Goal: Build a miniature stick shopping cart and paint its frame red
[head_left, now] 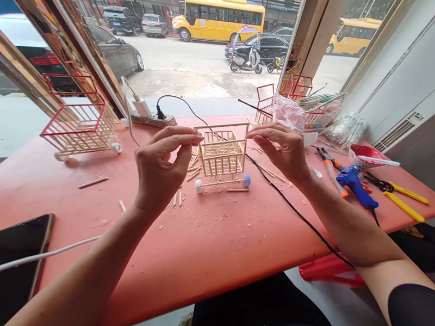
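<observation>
A miniature shopping cart (224,168) built of thin pale wooden sticks stands upright on the table in front of me. Its visible wheels are one white and one blue. At the upper left corner of its handle frame, my left hand (166,163) pinches with thumb and fingertips. My right hand (281,147) has its fingertips closed at the opposite upper corner. One stick forms the crossbar between my two hands. Cut stick pieces (193,175) and small shavings lie around the cart.
A red-trimmed stick cart (78,130) stands back left, near a power strip (153,119). A phone (13,269) lies left. To the right are pliers (331,170), a blue glue gun (355,185) and yellow-handled cutters (402,194). A black cord (289,198) crosses the table.
</observation>
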Demonstrator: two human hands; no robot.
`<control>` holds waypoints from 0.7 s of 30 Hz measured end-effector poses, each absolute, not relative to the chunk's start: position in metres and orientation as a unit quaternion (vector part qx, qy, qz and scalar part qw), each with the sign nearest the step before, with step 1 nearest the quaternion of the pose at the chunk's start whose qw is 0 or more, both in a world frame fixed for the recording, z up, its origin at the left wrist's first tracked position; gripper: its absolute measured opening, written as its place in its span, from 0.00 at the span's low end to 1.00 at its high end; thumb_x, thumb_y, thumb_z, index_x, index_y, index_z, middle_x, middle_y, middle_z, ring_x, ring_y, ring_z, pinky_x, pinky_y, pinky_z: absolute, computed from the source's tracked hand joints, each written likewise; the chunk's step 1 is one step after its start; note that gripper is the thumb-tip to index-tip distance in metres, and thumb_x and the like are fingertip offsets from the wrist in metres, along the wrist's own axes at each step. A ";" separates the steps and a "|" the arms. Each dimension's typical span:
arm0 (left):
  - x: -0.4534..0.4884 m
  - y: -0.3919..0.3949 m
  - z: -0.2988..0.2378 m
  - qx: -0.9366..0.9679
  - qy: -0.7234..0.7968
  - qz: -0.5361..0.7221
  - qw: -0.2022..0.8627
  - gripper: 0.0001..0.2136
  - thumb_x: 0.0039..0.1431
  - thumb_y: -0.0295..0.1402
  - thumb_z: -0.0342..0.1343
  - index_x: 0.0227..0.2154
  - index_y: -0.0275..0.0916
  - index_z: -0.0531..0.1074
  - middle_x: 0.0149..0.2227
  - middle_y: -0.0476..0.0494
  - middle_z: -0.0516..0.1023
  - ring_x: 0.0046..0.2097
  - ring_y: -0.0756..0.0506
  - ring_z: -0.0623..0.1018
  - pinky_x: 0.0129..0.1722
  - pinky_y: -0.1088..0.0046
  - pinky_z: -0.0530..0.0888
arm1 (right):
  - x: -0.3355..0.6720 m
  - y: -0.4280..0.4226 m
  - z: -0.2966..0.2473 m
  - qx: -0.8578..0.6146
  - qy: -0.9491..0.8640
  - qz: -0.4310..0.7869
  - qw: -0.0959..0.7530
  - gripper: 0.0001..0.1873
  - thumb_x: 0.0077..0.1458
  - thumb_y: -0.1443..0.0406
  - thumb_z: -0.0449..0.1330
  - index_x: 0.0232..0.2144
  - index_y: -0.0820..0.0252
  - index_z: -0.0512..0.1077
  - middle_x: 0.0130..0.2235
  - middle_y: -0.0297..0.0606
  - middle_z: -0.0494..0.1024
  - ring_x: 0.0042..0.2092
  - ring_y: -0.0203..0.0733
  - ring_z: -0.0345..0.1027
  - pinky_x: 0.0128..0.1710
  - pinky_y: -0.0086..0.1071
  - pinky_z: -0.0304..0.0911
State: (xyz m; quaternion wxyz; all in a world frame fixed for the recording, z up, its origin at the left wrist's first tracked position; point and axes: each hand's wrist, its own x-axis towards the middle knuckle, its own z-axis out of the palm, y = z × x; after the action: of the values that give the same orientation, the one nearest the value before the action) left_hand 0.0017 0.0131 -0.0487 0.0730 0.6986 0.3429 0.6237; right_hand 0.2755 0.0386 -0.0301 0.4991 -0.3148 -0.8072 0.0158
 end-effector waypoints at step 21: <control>0.002 0.014 -0.049 0.701 0.333 0.627 0.068 0.11 0.69 0.24 0.61 0.39 0.47 0.86 0.43 0.47 0.88 0.47 0.44 0.87 0.49 0.62 0.85 | 0.277 0.041 -0.035 -0.284 -0.817 -0.003 0.501 0.09 0.72 0.63 0.65 0.46 0.48 0.87 0.48 0.33 0.90 0.51 0.42 0.85 0.55 0.43 0.80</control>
State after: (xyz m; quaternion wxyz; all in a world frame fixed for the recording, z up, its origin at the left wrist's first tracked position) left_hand 0.0021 0.0141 -0.0492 0.0684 0.7006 0.3331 0.6274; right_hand 0.2770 0.0410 -0.0351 0.5013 -0.2844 -0.8172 -0.0026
